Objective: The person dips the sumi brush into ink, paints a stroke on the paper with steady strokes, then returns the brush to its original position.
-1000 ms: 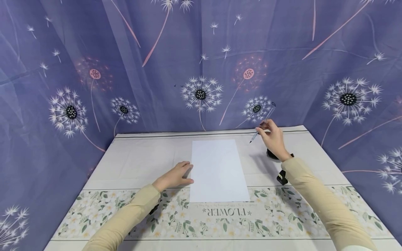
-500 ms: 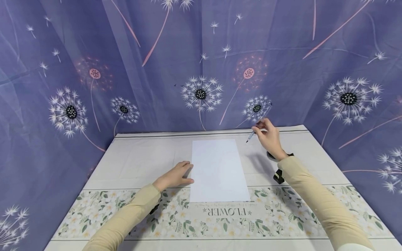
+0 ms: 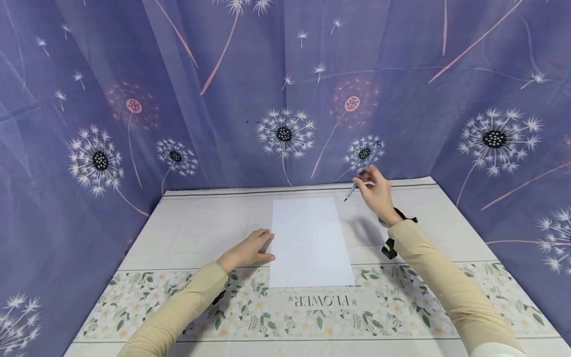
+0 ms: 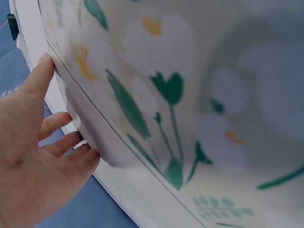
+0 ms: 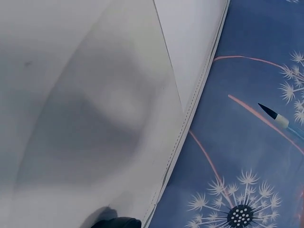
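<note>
A blank white sheet of paper (image 3: 310, 243) lies on the table. My left hand (image 3: 251, 250) rests at its left edge, fingers and thumb spread with the tips at the paper's side; the left wrist view shows the same hand (image 4: 52, 147) with loosely bent fingers. In my right hand (image 3: 376, 194) a slim calligraphy brush (image 3: 351, 192) is pinched between thumb and fingers, above the table to the right of the sheet's far corner. Its dark pointed tip slants down to the left. The right wrist view shows the brush (image 5: 281, 121) with a pale collar and light-blue handle, but not the hand.
A dark rounded object (image 5: 116, 222) sits on the table, mostly hidden by my right wrist in the head view. The tablecloth (image 3: 214, 223) is white with a floral band (image 3: 250, 317) nearer me. A purple dandelion curtain (image 3: 232, 148) hangs behind and at both sides.
My right hand has moved a little to the left with the brush, bringing its tip closer to the paper. The left hand and the sheet have stayed put.
</note>
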Demonstrator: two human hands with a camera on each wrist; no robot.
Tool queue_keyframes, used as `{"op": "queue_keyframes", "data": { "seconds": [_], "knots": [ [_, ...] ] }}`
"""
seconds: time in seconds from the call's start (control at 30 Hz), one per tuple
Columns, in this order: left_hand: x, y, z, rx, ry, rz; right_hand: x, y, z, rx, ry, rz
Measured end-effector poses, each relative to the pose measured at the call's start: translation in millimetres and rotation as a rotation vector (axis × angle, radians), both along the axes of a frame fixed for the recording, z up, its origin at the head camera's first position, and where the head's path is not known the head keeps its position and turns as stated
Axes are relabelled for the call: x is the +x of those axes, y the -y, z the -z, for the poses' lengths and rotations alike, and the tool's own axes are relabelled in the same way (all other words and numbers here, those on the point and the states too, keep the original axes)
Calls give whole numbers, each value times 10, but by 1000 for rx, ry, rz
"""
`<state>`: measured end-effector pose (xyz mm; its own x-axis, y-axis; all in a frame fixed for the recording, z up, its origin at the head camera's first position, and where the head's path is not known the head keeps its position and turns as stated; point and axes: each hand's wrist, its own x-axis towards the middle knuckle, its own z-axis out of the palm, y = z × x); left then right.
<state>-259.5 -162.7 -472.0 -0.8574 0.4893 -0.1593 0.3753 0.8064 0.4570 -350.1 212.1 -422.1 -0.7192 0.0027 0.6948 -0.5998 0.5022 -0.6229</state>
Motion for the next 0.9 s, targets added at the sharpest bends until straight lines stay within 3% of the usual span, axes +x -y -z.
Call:
{"op": "queue_keyframes", "data": {
  "seconds": [0.2, 0.9],
  "knots": [
    [11, 3, 7, -3, 26, 1, 5, 49, 5, -6, 8, 6],
    [24, 12, -18, 16, 17, 5, -45, 207, -5, -61, 0, -26]
  ]
}}
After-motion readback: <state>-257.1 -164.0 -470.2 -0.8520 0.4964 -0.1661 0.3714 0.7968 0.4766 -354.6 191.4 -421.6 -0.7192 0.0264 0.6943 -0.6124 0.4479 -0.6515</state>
